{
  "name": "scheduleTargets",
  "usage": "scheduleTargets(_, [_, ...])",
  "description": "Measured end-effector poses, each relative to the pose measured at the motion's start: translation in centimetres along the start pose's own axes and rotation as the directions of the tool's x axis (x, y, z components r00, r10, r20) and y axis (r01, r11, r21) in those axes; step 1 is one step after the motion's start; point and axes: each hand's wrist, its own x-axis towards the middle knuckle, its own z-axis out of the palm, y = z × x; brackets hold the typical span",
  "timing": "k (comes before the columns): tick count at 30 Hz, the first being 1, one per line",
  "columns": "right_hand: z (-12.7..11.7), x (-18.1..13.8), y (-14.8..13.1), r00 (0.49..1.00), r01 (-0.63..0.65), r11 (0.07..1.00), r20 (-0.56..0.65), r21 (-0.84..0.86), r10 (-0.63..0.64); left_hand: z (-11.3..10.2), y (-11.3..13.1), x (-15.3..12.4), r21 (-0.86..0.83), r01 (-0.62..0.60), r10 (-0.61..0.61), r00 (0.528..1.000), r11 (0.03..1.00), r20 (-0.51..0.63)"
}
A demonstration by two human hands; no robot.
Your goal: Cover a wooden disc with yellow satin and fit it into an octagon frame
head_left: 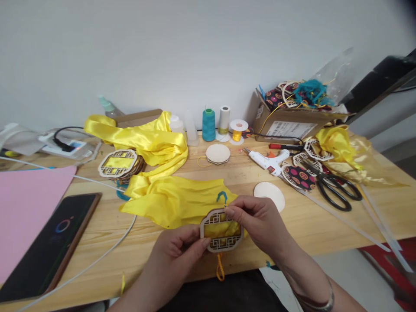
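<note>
Both my hands hold a small wooden lattice frame (222, 232) backed with yellow satin, near the table's front edge. My left hand (177, 251) pinches its left side. My right hand (256, 221) grips its top right, fingers closed at the teal loop (222, 197) on top. An orange cord (220, 268) hangs below the frame. A long yellow satin ribbon (152, 173) lies just behind.
A phone (48, 242) and pink sheet (29, 203) lie left. More lattice frames (118, 164), thread spools (208, 125), a glue gun (269, 159), scissors (334, 186), round wooden discs (269, 195) and a cardboard box (289, 123) fill the wooden table (325, 216).
</note>
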Motion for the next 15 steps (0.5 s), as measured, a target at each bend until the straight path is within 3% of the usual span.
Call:
scheduleTargets(8, [0.25, 0.43, 0.05, 0.998, -0.045, 0.999, -0.047, 0.009, 0.046, 0.34, 0.8, 0.24, -0.198, 0.095, -0.097, 0.995, 0.976, -0.003])
scheduleTargets(15, [0.23, 0.07, 0.55, 0.996, -0.074, 0.997, -0.046, 0.021, 0.075, 0.11, 0.52, 0.52, -0.187, 0.045, -0.062, 0.994, 0.981, -0.085])
